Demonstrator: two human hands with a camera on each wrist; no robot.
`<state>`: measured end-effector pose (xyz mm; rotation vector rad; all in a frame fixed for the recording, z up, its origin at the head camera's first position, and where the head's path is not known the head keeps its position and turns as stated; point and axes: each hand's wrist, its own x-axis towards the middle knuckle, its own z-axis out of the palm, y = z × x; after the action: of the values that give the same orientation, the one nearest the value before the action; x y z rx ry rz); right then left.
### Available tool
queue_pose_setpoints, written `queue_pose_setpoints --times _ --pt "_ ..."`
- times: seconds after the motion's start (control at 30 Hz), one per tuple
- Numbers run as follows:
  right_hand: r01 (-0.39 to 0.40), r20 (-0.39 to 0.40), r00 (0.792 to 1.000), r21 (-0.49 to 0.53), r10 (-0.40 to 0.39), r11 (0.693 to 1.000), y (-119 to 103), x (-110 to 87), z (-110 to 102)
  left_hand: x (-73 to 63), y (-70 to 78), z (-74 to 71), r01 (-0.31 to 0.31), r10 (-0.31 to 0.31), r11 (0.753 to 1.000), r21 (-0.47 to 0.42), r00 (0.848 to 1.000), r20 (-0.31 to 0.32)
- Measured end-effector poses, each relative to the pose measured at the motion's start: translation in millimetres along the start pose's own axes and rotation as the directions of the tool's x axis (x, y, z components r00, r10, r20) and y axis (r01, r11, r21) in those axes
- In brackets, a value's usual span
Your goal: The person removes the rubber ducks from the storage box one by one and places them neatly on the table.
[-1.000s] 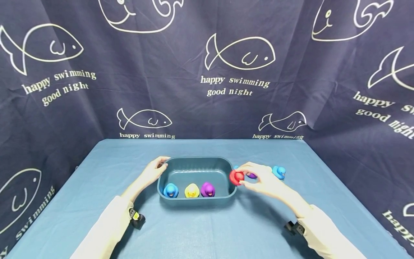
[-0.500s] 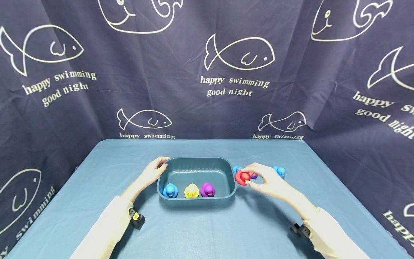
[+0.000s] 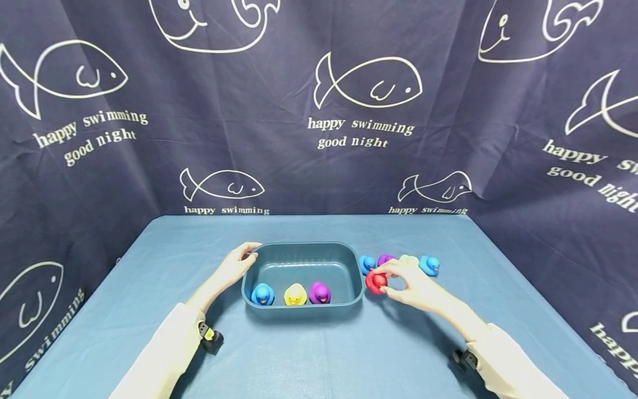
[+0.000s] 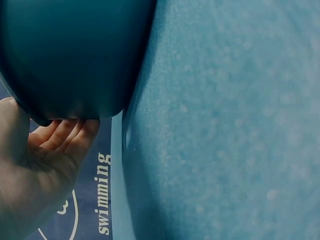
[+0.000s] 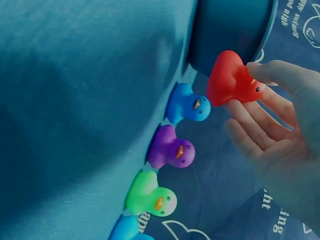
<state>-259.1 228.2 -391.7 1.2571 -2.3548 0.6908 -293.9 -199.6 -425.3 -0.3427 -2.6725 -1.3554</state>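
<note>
A dark teal tub (image 3: 301,252) stands on the table, and my left hand (image 3: 235,265) grips its far left corner, thumb at the rim and fingers along the outside. Inside, along the near wall, sit a blue rubber duck (image 3: 262,295), a yellow one (image 3: 296,295) and a purple one (image 3: 320,292). To the right of the tub, my right hand (image 3: 417,285) pinches a red rubber duck (image 3: 376,282) between thumb and fingers. In the right wrist view the red duck (image 5: 227,80) is held beside the tub's outer wall (image 5: 231,35).
A row of rubber ducks stands right of the tub, behind my right hand: blue (image 3: 368,263), purple (image 3: 386,259), pale yellow-green (image 5: 150,195) and another blue (image 3: 430,265). A blue cloth covers the table (image 3: 299,354). Dark fish-print curtains (image 3: 289,138) hang behind and at both sides.
My right hand has moved the red duck rightward from over the tub's right rim, then nearer to me, uncovering the ducks behind. The left hand keeps its place on the tub.
</note>
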Motion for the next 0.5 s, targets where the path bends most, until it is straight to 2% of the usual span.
queue_pose_setpoints --times 0.17,0.5 --pt "-0.002 0.040 0.999 0.079 -0.001 0.997 3.5 -3.8 4.7 0.3 -0.7 0.2 -0.002 0.002 1.000 0.003 1.000 0.004" --pt "-0.017 0.069 0.998 0.089 0.011 0.996 5.1 -6.0 10.5 1.1 -2.8 0.4 -0.010 0.010 1.000 0.009 1.000 -0.004"
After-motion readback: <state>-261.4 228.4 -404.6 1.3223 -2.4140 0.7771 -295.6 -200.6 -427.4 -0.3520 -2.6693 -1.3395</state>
